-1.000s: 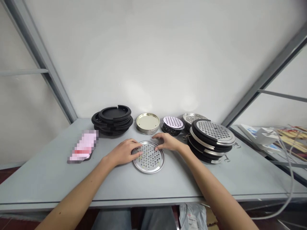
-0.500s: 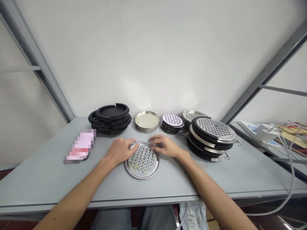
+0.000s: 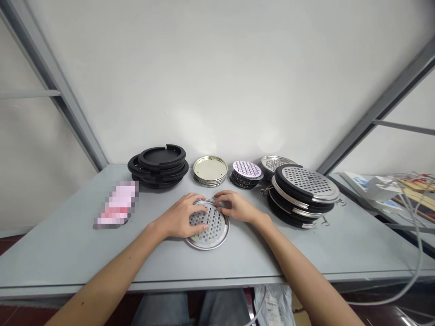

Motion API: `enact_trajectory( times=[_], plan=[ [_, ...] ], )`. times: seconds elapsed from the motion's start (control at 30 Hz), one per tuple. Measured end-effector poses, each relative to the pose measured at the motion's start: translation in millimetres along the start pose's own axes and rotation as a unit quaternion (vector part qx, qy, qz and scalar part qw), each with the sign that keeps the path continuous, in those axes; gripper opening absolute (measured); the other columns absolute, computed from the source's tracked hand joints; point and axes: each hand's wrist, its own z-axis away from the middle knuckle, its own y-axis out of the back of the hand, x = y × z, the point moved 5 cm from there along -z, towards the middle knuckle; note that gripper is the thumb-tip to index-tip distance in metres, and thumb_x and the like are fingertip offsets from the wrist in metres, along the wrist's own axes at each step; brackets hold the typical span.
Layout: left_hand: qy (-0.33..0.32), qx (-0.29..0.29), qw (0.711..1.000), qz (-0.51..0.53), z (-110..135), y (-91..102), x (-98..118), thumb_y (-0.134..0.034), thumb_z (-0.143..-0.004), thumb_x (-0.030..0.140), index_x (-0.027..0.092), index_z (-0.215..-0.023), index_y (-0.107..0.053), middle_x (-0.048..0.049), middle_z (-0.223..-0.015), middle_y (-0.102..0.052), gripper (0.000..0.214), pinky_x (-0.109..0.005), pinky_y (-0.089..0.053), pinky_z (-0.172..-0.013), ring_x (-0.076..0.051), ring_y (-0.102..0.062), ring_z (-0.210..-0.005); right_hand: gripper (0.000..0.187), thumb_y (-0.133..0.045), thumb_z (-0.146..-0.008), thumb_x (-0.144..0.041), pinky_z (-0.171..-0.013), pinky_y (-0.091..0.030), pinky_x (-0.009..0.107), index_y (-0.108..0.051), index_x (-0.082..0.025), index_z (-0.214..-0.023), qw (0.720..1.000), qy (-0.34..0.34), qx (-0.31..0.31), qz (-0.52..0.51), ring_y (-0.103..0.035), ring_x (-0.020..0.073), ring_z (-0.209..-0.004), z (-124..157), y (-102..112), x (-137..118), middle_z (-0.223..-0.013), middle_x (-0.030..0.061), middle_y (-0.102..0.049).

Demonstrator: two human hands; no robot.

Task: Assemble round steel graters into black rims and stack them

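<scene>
A round perforated disc [image 3: 213, 230] sits inside a shallow silver metal rim [image 3: 208, 248], flat on the table in front of me. My left hand [image 3: 185, 216] spreads over its left side, thumb stretched across the disc and the other fingers near the upper left edge. At the upper right edge rests my right hand [image 3: 236, 206], its fingers bent and apart, thumb and fingertips at the rim. The disc stays on the tabletop, lifted by neither hand. Exact fingertip contact is partly hidden.
Along the wall stand stacked black rings [image 3: 161, 156], gold-coloured round plates [image 3: 210, 168], perforated discs [image 3: 247, 169] and silver-rimmed perforated plates [image 3: 277, 161]. Assembled black-and-silver units [image 3: 307, 181] are piled at right. A blurred-out pink object [image 3: 117, 203] lies left. A white cable [image 3: 416, 253] hangs at right.
My left hand has moved right over the disc, and its fingers have spread wider. My right hand stays at the upper right rim. The whole view has shifted slightly.
</scene>
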Motion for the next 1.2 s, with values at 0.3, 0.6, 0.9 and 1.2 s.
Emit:
enact_trajectory(
  times=[0.3, 0.6, 0.9, 1.2],
  plan=[
    [-0.023, -0.012, 0.999, -0.040, 0, -3.5, 0, -0.071, -0.076, 0.047, 0.026, -0.105, -0.072, -0.0089, -0.131, -0.054, 0.036, -0.045, -0.038, -0.105, -0.030, -0.046, -0.123, 0.017, -0.062, -0.083, -0.022, -0.096, -0.047, 0.038, -0.070, -0.021, -0.098, 0.999, 0.008, -0.002, 0.031, -0.061, 0.0226, -0.107, 2, -2, -2, -0.113, 0.0080, -0.066],
    [-0.080, -0.016, 0.992, -0.093, -2, -2.7, 9, -0.067, -0.080, 0.049, 0.021, -0.098, -0.074, -0.0113, -0.128, -0.057, 0.034, -0.044, -0.036, -0.106, -0.031, -0.046, -0.123, 0.032, -0.047, -0.089, -0.018, -0.109, -0.038, 0.045, -0.068, -0.018, -0.114, 0.998, 0.002, -0.027, 0.055, -0.046, 0.0257, -0.131, 6, -10, -11, -0.134, 0.0133, -0.056],
    [-0.110, -0.007, 0.982, -0.154, -5, -11.6, 19, -0.062, -0.085, 0.049, 0.015, -0.090, -0.075, -0.0138, -0.122, -0.062, 0.037, -0.048, -0.035, -0.106, -0.034, -0.044, -0.125, 0.032, -0.055, -0.084, -0.021, -0.106, -0.040, 0.046, -0.069, -0.016, -0.112, 0.999, -0.038, -0.014, -0.012, -0.051, 0.0287, -0.126, 7, -11, -12, -0.136, 0.0149, -0.054],
    [-0.113, 0.011, 0.982, -0.153, -5, -15.0, 16, -0.063, -0.081, 0.051, 0.017, -0.087, -0.075, -0.0124, -0.120, -0.064, 0.037, -0.049, -0.031, -0.109, -0.034, -0.045, -0.126, 0.029, -0.061, -0.080, -0.020, -0.105, -0.040, 0.044, -0.073, -0.020, -0.107, 0.999, -0.016, -0.006, -0.043, -0.054, 0.0286, -0.122, 6, -12, -11, -0.133, 0.0114, -0.057]
  ],
)
